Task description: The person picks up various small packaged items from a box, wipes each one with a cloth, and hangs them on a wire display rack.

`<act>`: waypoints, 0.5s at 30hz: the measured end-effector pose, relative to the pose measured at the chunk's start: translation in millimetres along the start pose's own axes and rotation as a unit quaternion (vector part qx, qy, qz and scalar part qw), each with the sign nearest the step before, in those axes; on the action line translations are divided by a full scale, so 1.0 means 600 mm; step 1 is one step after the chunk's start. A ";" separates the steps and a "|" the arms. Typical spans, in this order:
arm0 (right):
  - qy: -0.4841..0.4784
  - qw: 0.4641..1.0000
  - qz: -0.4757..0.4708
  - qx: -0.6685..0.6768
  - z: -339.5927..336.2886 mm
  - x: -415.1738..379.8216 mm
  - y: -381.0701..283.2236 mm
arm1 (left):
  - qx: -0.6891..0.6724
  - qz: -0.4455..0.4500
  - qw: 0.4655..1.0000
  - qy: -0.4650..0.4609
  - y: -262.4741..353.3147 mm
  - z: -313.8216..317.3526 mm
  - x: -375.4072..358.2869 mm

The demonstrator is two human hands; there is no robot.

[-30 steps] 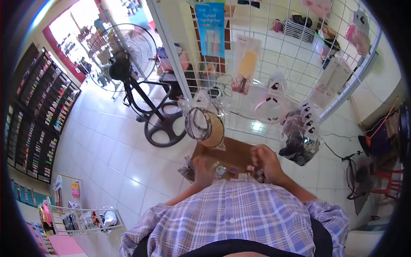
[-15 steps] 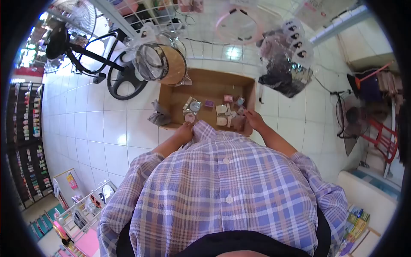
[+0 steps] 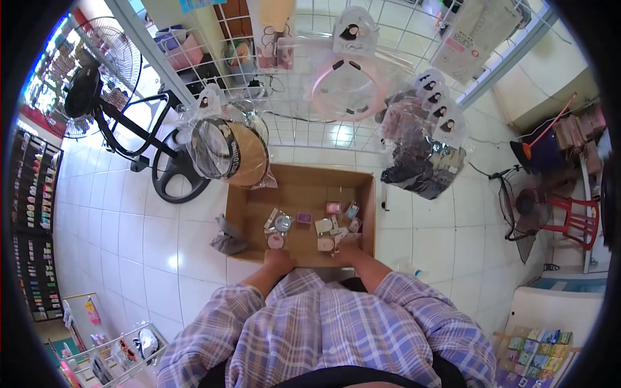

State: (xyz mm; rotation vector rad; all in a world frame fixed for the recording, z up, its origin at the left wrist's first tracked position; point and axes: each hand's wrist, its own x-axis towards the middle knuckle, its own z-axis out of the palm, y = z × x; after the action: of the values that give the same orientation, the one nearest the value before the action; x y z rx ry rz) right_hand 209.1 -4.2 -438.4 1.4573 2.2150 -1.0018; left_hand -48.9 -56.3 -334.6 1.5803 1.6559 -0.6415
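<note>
A cardboard box point(image 3: 297, 176) stands on the tiled floor with small packaged items inside. My left hand point(image 3: 279, 260) is at the box's near edge, just below a round pink item point(image 3: 275, 241); its fingers are too small and hidden to read. My right hand point(image 3: 349, 252) is at the near right part of the box, beside a pale round item point(image 3: 325, 244); its fingers are blurred. A purple packet point(image 3: 304, 218) lies mid-box, with a round grey-blue item point(image 3: 283, 223) to its left and a pink packet point(image 3: 333, 207) to its right.
Bagged hats point(image 3: 229, 152), a pink headband point(image 3: 348, 90) and bagged dark goods point(image 3: 424, 142) hang from a white wire grid beyond the box. A grey cloth point(image 3: 228, 237) lies against the box's left side. A black wheel-like base point(image 3: 181, 184) and a red chair point(image 3: 572, 220) stand farther off.
The view has tilted up, so the box sits lower in it. My right hand has moved left from the box's right edge. My left hand remains at the near edge.
</note>
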 end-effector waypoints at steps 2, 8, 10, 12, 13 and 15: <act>-0.099 0.995 0.003 -0.001 0.039 0.032 0.039 | 0.009 0.033 0.999 -0.003 0.008 0.037 0.024; -0.010 0.995 0.062 -0.073 0.054 -0.017 0.009 | -0.055 -0.015 0.994 0.095 0.024 0.099 -0.002; 0.050 0.992 0.049 -0.101 0.097 0.004 0.049 | -0.068 -0.011 0.994 0.090 0.021 0.118 0.010; 0.122 0.983 0.026 -0.135 0.101 0.016 0.066 | -0.070 -0.006 0.995 0.076 0.013 0.129 0.021; 0.150 0.971 0.015 -0.184 0.103 0.006 0.068 | -0.065 0.006 0.995 0.075 0.014 0.131 0.021; 0.126 0.989 0.023 -0.081 0.170 0.057 0.129 | -0.054 0.020 0.996 0.070 0.014 0.132 0.015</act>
State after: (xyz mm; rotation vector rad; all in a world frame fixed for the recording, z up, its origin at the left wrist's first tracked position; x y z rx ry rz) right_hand 251.3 -33.3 -560.7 1.6281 2.3573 -0.6363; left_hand -26.8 -111.9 -387.6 1.6058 1.7267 -0.4216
